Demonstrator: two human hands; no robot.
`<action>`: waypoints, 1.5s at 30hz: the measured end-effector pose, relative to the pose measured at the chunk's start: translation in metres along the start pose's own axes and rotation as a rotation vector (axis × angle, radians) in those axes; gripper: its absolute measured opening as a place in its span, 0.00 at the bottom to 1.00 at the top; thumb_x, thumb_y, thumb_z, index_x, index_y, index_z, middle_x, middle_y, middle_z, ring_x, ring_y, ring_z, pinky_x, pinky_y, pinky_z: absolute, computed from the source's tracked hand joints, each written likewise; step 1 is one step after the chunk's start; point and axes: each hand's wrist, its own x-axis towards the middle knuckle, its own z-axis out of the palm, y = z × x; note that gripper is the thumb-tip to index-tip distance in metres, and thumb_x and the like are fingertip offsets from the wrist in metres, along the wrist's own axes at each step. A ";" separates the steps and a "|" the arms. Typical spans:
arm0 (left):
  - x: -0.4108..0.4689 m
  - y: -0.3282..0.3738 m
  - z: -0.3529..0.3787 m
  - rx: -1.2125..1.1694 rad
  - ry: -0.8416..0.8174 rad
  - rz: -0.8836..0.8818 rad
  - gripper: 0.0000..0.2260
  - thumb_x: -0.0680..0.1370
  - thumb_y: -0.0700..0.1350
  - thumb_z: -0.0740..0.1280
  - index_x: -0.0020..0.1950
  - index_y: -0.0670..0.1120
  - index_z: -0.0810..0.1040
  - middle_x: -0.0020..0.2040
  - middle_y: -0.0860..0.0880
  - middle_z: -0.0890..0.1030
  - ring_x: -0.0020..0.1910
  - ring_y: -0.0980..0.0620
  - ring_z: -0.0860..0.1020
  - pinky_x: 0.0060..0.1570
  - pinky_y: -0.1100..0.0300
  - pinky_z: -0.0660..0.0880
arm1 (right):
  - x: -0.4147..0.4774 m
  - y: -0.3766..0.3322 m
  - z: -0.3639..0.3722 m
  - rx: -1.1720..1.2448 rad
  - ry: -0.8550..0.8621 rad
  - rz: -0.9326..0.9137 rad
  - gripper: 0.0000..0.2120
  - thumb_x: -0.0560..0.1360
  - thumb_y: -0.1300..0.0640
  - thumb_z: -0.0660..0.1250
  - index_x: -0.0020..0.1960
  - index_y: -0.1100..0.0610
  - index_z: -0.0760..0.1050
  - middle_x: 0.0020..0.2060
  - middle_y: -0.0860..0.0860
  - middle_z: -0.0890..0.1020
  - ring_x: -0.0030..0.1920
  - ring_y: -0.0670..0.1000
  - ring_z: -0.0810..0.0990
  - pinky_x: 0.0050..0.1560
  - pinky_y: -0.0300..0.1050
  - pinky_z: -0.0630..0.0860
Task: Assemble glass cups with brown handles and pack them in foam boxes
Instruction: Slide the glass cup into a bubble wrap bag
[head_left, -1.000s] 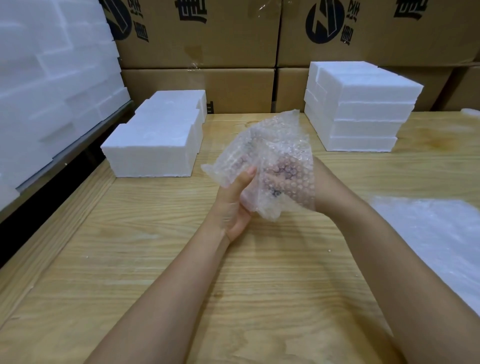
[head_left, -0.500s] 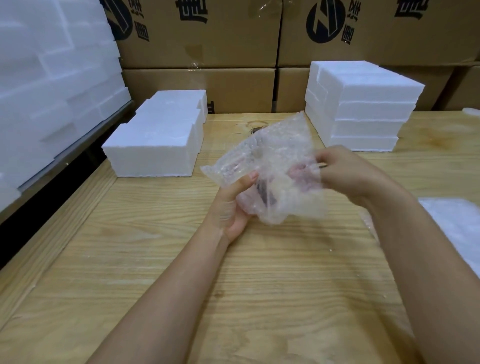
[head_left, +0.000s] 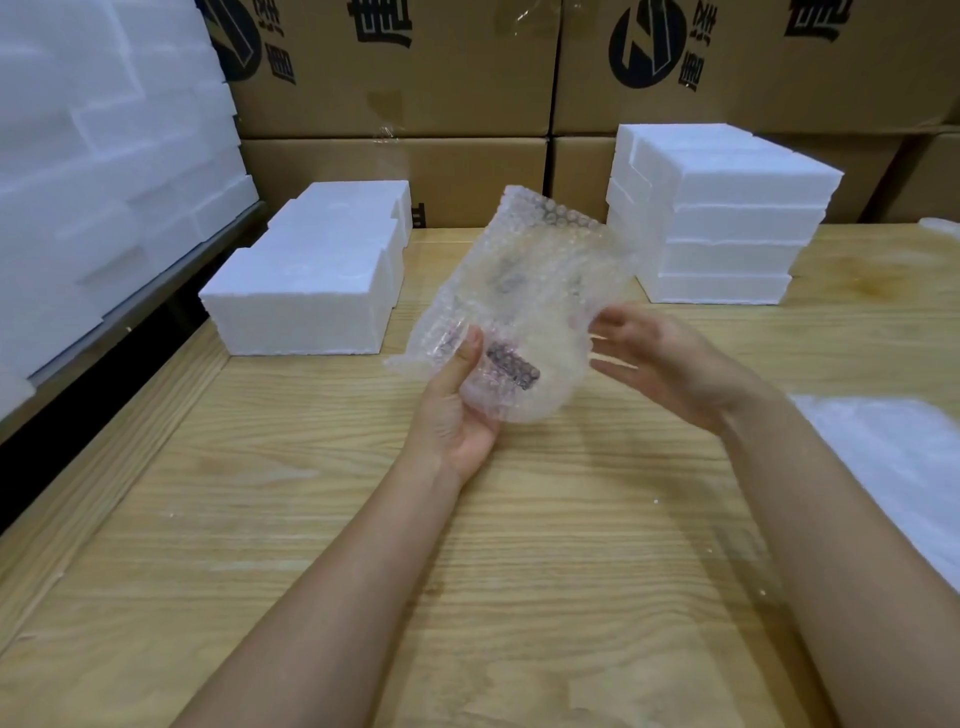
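Cardboard cartons (head_left: 415, 78) back the wooden desk (head_left: 519, 545). Low foam boxes (head_left: 311, 291) sit at its left. The left hand (head_left: 457, 415) pinches a bubble-wrap pouch (head_left: 530, 291) above the desk, thumb on its front. A dark piece (head_left: 511, 361), likely a handle, shows through. The right hand (head_left: 670, 364) is spread at the pouch's edge, before a taller foam stack (head_left: 727, 223). With one thumb on slick wrap, I'd worry the contents could slip and drop.

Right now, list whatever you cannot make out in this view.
Head view only:
- Contents of the bubble-wrap pouch: blurred by the film; only dark shapes show.
- Left hand: fingers behind the pouch; just the thumb shows.
- Right hand: fingers motion-blurred; contact with the pouch unclear.
- White sheet: cut off by the right edge.
- Foam boxes: closed, insides hidden.
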 end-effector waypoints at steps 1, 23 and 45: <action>-0.001 -0.001 0.001 0.017 -0.010 -0.006 0.35 0.54 0.49 0.84 0.59 0.41 0.82 0.60 0.40 0.80 0.59 0.44 0.79 0.60 0.47 0.76 | 0.003 0.003 0.012 -0.032 0.009 -0.029 0.41 0.48 0.35 0.80 0.56 0.53 0.77 0.54 0.47 0.83 0.59 0.48 0.79 0.61 0.43 0.74; 0.002 0.011 -0.020 0.650 -0.089 -0.050 0.28 0.69 0.47 0.73 0.68 0.47 0.72 0.60 0.45 0.81 0.60 0.45 0.79 0.55 0.47 0.78 | 0.009 -0.006 0.033 0.213 0.488 -0.252 0.03 0.76 0.63 0.67 0.43 0.59 0.76 0.37 0.53 0.83 0.40 0.53 0.83 0.44 0.51 0.81; 0.000 0.000 -0.011 0.734 -0.095 0.075 0.20 0.66 0.36 0.69 0.58 0.41 0.78 0.50 0.43 0.82 0.51 0.44 0.80 0.51 0.48 0.77 | 0.009 0.007 0.045 -0.426 0.305 0.089 0.06 0.74 0.59 0.70 0.43 0.55 0.72 0.38 0.51 0.74 0.29 0.49 0.69 0.23 0.34 0.65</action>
